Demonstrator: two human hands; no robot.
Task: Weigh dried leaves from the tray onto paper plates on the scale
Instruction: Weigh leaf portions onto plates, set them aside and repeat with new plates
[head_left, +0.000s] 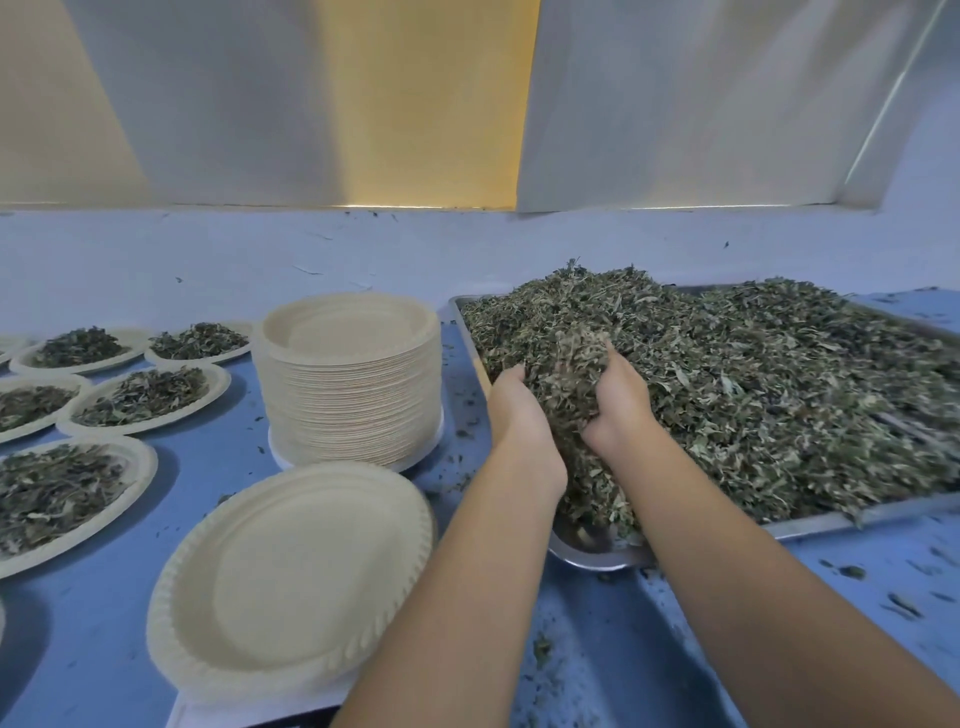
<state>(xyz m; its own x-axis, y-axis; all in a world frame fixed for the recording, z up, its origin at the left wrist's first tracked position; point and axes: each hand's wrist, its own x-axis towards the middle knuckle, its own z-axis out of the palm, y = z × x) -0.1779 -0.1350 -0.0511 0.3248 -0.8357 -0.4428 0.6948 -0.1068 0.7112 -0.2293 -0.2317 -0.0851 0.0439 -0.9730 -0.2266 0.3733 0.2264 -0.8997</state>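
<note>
Clump of dried leaves (571, 374) is cupped between left hand (519, 410) and right hand (618, 410), fingers curled round it, kept over the metal tray (831, 525) near-left corner so crumbs probably drop back in. Empty paper plate (291, 577) is parked close by, at the table (78, 649) near edge.

Left hand (511, 410) and right hand (618, 400) cup dried leaves (571, 374) — over the tray (857, 522)

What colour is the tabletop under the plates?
The tabletop is blue, speckled with leaf crumbs; the head view shows it best.
</note>
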